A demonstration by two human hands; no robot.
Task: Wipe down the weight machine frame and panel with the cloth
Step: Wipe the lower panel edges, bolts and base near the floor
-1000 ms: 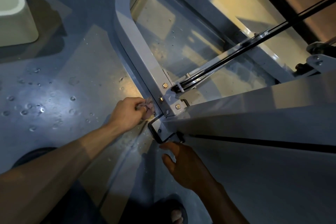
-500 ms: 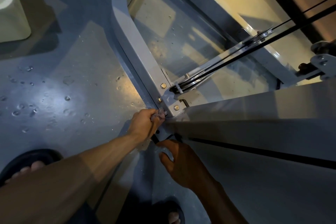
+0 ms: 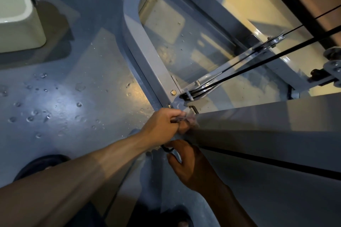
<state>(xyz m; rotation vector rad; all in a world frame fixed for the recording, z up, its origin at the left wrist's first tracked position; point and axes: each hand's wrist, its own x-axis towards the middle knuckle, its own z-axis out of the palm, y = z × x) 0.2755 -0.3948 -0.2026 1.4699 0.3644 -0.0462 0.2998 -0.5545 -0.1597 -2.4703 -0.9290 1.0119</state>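
The left hand (image 3: 164, 125) is curled into a loose fist around a small crumpled cloth (image 3: 190, 119), a pale wad that pokes out past the knuckles and presses against the corner where the grey frame (image 3: 147, 49) of the weight machine meets the long flat panel (image 3: 267, 125). The cloth is blurred, so its colour and how much of it is bunched inside the fist are hard to make out.

The right hand (image 3: 191, 166) sits just below, in shadow, with its fingers relaxed and slightly spread. Its fingertips (image 3: 175, 143) touch the lower edge of the panel near a short black bracket (image 3: 166, 150); it seems to be bracing there rather than gripping, holding nothing.

A brass-coloured bolt (image 3: 173, 92) sits on the frame just above the left hand. Black cables (image 3: 258, 64) run from that joint up toward a pulley (image 3: 276, 39) at the upper right. The grey floor (image 3: 64, 107) to the left is dotted with water drops, and a pale tub-like container (image 3: 20, 24) stands in the upper left corner. A dark sandal (image 3: 42, 164) shows below the left forearm.
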